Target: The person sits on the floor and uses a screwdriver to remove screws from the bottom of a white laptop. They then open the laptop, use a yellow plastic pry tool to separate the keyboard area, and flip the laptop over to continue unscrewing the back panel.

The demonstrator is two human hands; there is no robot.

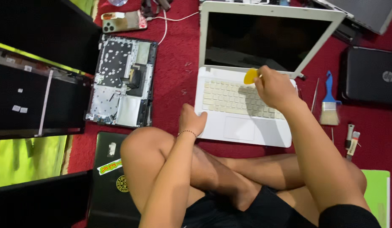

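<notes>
Fingers of your right hand (pixel 274 88) are pinched shut on a yellow pick (pixel 250 76), a small teardrop-shaped piece of plastic, and you hold it over the top edge of the keyboard, just below the hinge of the white laptop (pixel 229 126). That laptop sits open on the red cloth (pixel 172 71) in front of your crossed legs, its dark screen tilted back and its pale keys partly shaded by your hand. Your left hand (pixel 191 120) rests against the laptop's front left corner with the fingers curled; you cannot tell from here whether they grip the edge or merely press on it. A thin beaded bracelet (pixel 186 132) circles that wrist. To your left lies an opened laptop base (pixel 122 80) with its metal keyboard backing and inner parts exposed, and beyond it a phone (pixel 123 21) with a white cable running off. To your right, well apart from the white laptop, lie a blue-handled paintbrush (pixel 329 101), a thin metal tool (pixel 315 95) beside it, and a closed black laptop (pixel 371 76). Another black laptop with stickers (pixel 109 177) lies under your left knee.
</notes>
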